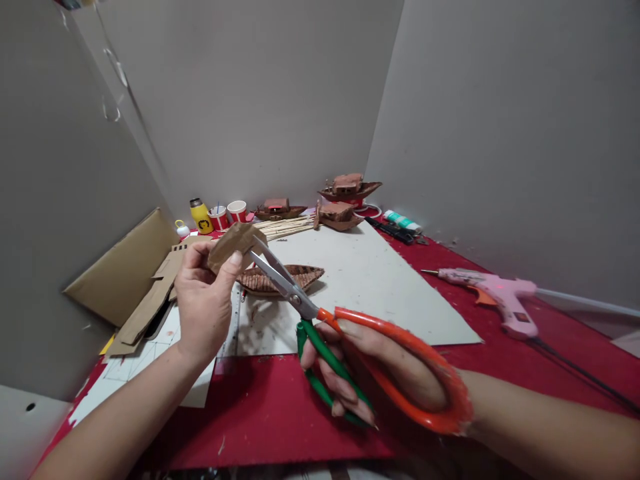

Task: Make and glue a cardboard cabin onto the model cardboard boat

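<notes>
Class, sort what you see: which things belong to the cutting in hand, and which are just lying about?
Cutting: scissors in right hand; cardboard piece in left hand.

Seemingly just lying about: pink glue gun, yellow bottle, thin sticks, red cups.

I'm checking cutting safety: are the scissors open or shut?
Open. The scissors are in the right hand, and their two blades stand apart with a gap between them, at the cardboard piece in the left hand.
</notes>
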{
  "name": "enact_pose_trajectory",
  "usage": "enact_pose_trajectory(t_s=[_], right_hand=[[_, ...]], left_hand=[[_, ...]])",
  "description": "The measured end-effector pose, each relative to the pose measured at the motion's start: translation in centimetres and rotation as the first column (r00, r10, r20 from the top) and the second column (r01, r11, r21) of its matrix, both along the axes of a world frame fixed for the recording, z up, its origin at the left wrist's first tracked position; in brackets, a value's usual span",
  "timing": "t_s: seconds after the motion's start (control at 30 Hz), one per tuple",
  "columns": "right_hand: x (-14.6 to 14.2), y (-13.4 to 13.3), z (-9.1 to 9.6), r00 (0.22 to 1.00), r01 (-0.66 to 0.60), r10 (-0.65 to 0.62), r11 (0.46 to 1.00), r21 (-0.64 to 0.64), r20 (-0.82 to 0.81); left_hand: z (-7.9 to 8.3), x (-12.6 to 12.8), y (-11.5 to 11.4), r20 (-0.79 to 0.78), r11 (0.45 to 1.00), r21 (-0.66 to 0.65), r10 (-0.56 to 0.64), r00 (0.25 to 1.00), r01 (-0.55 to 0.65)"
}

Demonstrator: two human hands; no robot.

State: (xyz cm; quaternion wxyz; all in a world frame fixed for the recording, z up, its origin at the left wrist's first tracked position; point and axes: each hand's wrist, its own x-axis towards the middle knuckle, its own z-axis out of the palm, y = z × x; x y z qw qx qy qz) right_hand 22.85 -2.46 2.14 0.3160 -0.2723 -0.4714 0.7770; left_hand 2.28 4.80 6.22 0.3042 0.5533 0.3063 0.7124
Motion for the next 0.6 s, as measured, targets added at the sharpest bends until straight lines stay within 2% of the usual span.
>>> enact_pose_trajectory(t_s=[0.07,0.17,0.3,0.43,0.53,0.6], right_hand=[[0.0,0.3,-0.1,0.996,0.040,-0.048,0.994,0.102,0.075],[0.2,0.6,-0.3,0.986,0.046,-0.079,0.977,0.208,0.150],[0.5,0.6,-0.4,0.981,0.053,-0.094,0.972,0.230,0.169],[1.0,0.9,0.1,0.957,0.003,-0.104,0.937,0.349,0.272],[1.8,1.1,1.0,0.920,-0.075,-0.112,0.891,0.448,0.377],[2.4,1.1,1.7,0.869,-0.112,-0.178,0.839,0.533,0.462]], left_hand=[[0.3,-0.2,0.0,0.005,0.999,-0.040,-0.025,1.000,0.025],[1.1,-0.7,0.1,0.068,0.979,-0.157,-0.125,0.990,0.134],[2.1,-1.2,0.2,0.136,0.894,-0.341,-0.259,0.956,0.291],[2.5,-1.6,0.4,0.068,0.816,-0.459,-0.363,0.929,0.352],[2.4,-2.0,0.8,0.055,0.821,-0.453,-0.363,0.930,0.347],[2.2,-2.3,1.2,0.056,0.840,-0.432,-0.338,0.940,0.328]])
